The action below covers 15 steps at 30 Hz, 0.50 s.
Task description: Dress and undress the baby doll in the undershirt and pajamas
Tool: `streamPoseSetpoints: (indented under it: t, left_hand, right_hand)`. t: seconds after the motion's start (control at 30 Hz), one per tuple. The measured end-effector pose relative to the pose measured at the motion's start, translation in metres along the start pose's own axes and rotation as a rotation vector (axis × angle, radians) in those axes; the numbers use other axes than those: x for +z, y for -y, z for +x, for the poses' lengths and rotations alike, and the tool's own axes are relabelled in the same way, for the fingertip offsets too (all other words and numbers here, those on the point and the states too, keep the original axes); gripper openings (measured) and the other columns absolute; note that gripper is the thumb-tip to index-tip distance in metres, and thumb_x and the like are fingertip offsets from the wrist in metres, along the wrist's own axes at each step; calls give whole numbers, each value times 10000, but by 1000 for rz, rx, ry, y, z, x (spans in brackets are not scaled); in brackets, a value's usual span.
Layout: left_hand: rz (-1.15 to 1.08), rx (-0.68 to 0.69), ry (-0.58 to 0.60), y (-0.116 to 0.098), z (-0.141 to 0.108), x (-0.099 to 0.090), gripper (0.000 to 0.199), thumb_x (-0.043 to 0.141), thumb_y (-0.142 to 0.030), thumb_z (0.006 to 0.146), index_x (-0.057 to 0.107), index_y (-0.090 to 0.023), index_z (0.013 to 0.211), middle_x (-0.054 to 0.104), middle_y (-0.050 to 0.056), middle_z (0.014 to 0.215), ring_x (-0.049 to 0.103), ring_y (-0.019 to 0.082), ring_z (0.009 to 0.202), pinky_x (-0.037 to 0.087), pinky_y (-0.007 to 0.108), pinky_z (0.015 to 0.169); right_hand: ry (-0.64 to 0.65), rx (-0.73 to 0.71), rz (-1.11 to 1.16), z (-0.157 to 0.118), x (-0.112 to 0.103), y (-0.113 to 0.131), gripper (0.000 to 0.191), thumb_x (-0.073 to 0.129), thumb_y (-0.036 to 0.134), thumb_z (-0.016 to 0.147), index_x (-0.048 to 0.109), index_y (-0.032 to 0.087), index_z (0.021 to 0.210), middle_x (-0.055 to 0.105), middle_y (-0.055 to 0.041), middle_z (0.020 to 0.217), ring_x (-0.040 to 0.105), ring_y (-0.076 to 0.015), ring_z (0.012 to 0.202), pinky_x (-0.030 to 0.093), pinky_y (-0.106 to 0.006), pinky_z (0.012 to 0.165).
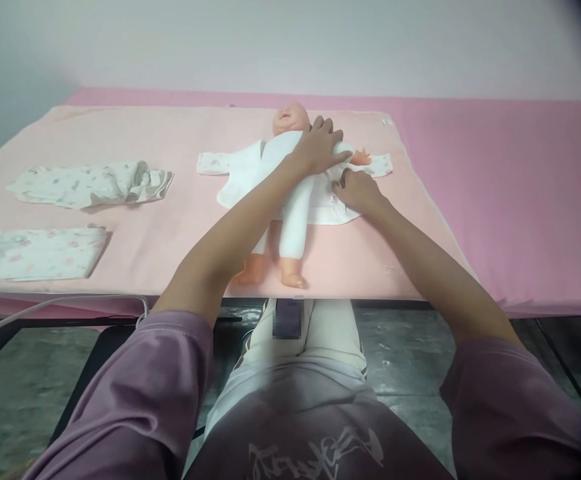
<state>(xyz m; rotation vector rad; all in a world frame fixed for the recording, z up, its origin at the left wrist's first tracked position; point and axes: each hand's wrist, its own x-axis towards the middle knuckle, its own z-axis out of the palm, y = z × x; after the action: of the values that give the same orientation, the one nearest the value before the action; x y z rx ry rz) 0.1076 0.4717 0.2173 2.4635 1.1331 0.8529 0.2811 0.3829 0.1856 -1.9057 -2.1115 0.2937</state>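
Observation:
A baby doll (293,243) in a white suit lies on its back, head away from me. Beneath it a white baby shirt (227,190) is spread open, its patterned sleeves stretched to both sides. My left hand (320,148) is around the doll's shoulder and upper arm on the right, fingers over the top and thumb below. The doll's bare hand (361,158) sticks out above the shirt's right sleeve. Just nearer to me, my right hand (361,192) has curled fingers pinching the shirt's cloth at the right side. Its fingertips are partly hidden.
A pale pink mat (170,257) covers much of the table, over a darker pink cloth (510,200). At the left lie a loosely folded patterned garment (85,185) and a neatly folded patterned cloth (40,253). A white cable (60,303) runs along the front edge.

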Motion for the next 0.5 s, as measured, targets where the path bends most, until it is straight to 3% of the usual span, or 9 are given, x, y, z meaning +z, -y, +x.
streamPoseSetpoints:
  t: [0.13, 0.3, 0.4, 0.5]
  left_hand:
    - [95, -26, 19, -10, -14, -25, 545, 772, -629, 948, 751, -196, 1279, 625, 192, 1405, 398, 500, 1522, 296, 633, 1301]
    - [240, -56, 156, -19, -33, -49, 467, 703, -586, 994, 774, -184, 1220, 667, 182, 1329, 445, 480, 1488, 312, 638, 1271]
    - [259, -85, 208, -9, -32, -54, 463, 689, -597, 1004, 795, -187, 1190, 691, 171, 1308, 429, 490, 1510, 307, 641, 1274]
    - [276, -108, 167, 5, -18, -46, 470, 686, -608, 1013, 803, -181, 1171, 693, 157, 1330, 424, 522, 1535, 291, 667, 1280]
  right_hand:
    - [-27, -17, 33, 11, -9, -21, 256, 609, 425, 1021, 595, 234, 850, 750, -176, 997, 693, -386, 1019, 535, -497, 967]
    - [-182, 126, 263, 20, -22, -38, 314, 523, 295, 1020, 425, 248, 725, 546, -28, 725, 512, -224, 772, 396, -341, 758]
    - [-233, 132, 385, 16, -26, -32, 335, 494, 255, 1032, 362, 252, 724, 444, 0, 707, 445, -199, 738, 330, -334, 717]
    - [-317, 70, 395, 8, -27, -20, 339, 491, 242, 1049, 329, 255, 751, 394, 11, 709, 413, -194, 732, 297, -341, 719]
